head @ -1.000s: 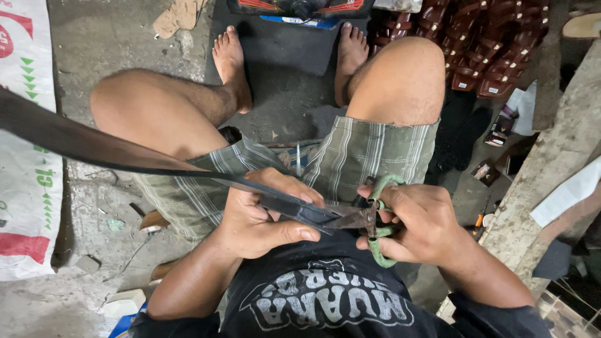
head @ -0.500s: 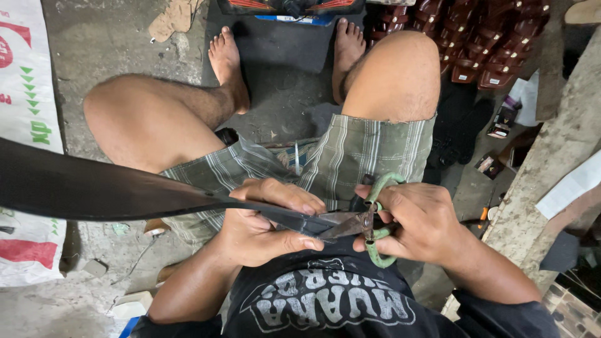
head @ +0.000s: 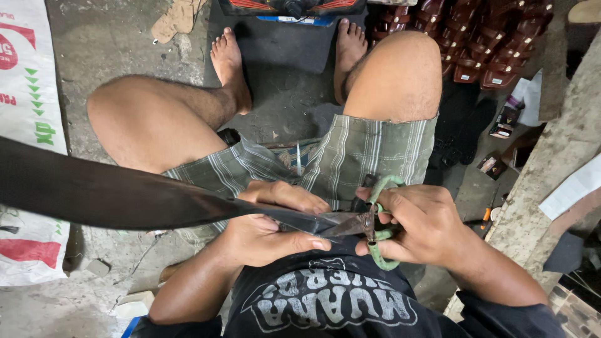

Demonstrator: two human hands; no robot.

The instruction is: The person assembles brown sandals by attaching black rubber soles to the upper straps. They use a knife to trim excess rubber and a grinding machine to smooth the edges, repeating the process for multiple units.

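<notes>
Scissors biting into the strip, centre-low of frame.

Right hand (head: 432,228) wrapped tight through the green-handled metal scissors (head: 366,225), fingers clamped on the loops; blades nearly together on the long dark flat strip of material (head: 113,194). Left hand (head: 269,225) pinches the strip just left of the blades, thumb under, fingers over. Vs 0.5 s ago: strip's wide end now looms bigger across the left-centre of frame, grip points unchanged, blades a bit further along. Plaid green shorts (head: 363,150) behind, dark red sandal pieces (head: 494,44) upper right, white printed sack (head: 28,94) far left.
</notes>
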